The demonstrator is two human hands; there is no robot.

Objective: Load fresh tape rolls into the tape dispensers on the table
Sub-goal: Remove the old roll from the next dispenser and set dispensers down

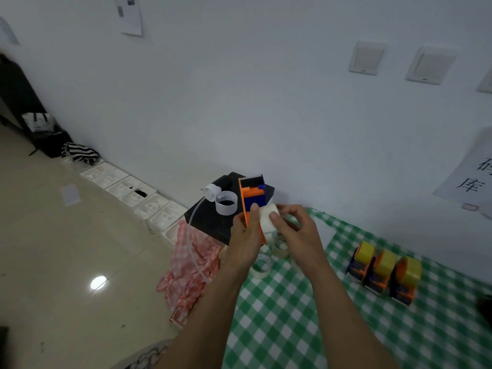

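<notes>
Over the left end of the table (292, 328), with its green checked cloth, both forearms reach forward and the hands meet in the air. The left hand (246, 233) grips a tape dispenser (251, 194) by its near end. Its thumb (254, 209) lies up along the blue body and its fingers are wrapped round the orange side, out of view. The dispenser's long axis runs away from that hand towards the wall, tipped slightly left, with the toothed cutter end farthest from the person. The right hand (296, 227), just right of the left, pinches a pale tape roll (266, 222), thumb on the outer band and fingers curled behind. The roll sits between the two hands against the dispenser's near right side, its broad band facing the camera; whether it is seated inside I cannot tell.

Below the hands lie a few clear tape rings (261, 269) on the cloth. Well to the right of the right hand stand three loaded dispensers (386, 272) in a row, carrying yellowish rolls. Beyond the left hand is a black box (210, 222) bearing a white paper ring (226, 203), and a pink checked cloth (189, 265) hangs to the left below it.
</notes>
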